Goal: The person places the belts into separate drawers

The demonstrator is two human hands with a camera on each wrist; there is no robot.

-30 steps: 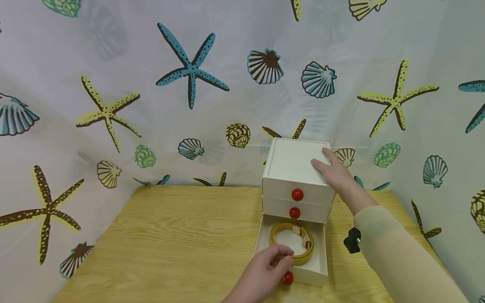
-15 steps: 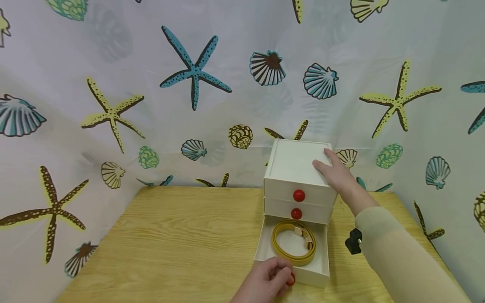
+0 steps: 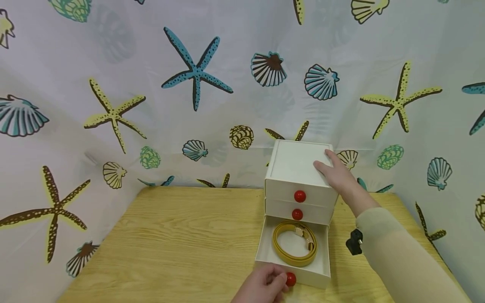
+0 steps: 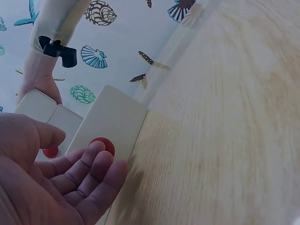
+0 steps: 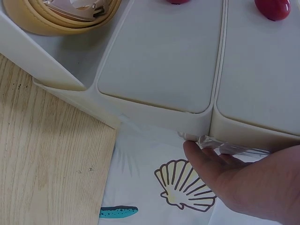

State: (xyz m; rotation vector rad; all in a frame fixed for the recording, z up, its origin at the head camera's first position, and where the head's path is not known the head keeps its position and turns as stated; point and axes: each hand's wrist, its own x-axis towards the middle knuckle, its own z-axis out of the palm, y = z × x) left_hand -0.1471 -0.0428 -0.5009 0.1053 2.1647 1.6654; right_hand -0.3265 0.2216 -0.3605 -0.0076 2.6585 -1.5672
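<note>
A white three-drawer box (image 3: 299, 176) is shown at the far right of the table (image 3: 189, 235). Its bottom drawer (image 3: 293, 252) is pulled out toward the near side, and a coiled yellow belt (image 3: 294, 247) is seen inside. Each drawer front bears a red knob. The bottom knob (image 3: 290, 279) is touched by the loosely curled fingers (image 4: 96, 161) of the left hand (image 3: 263, 286). The right hand (image 3: 337, 174) is laid on the box top, fingers straight and together.
</note>
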